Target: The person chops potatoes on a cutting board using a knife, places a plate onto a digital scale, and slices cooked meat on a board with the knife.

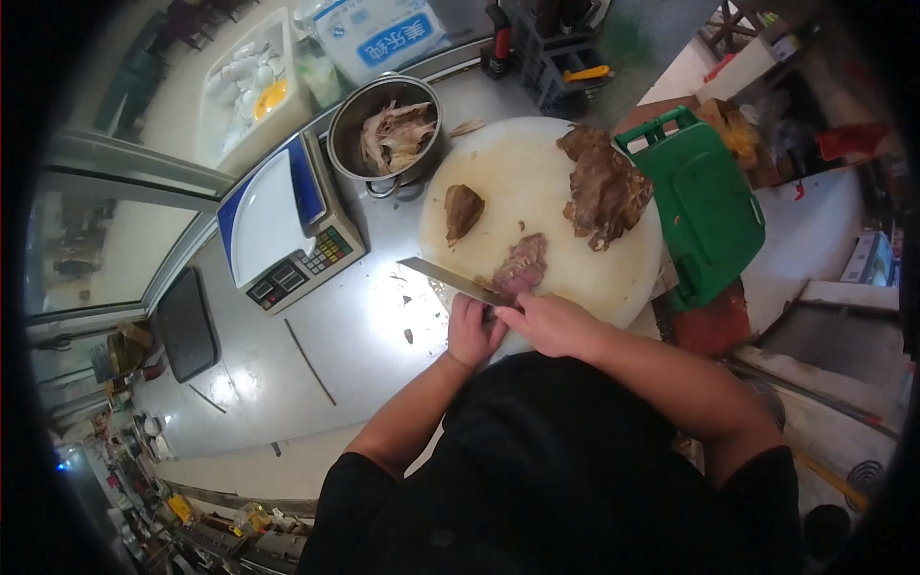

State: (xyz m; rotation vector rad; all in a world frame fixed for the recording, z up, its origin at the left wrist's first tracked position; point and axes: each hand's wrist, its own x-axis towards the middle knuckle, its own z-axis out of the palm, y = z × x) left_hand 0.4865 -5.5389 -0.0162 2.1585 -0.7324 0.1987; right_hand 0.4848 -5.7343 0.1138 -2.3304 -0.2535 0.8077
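Observation:
My right hand (548, 324) is wrapped round the handle end of a wide-bladed knife (448, 279), whose blade points up and left. Close beside it, my left hand (471, 332) rests at the blade's near side; what its fingers hold, if anything, is hidden. Sliced pinkish meat (520, 265) lies just beyond the blade on a round white cutting board (537, 153). A small brown piece of meat (464, 212) is at the board's left, and a large brown piece (608, 187) is at its right.
A metal pot (383, 182) with bones and scraps stands beyond the board. To the left are a digital scale (305, 264) and a dark tray (187, 324). A green bin lid (704, 206) adjoins the board's right side. Behind stands a black knife rack (565, 72).

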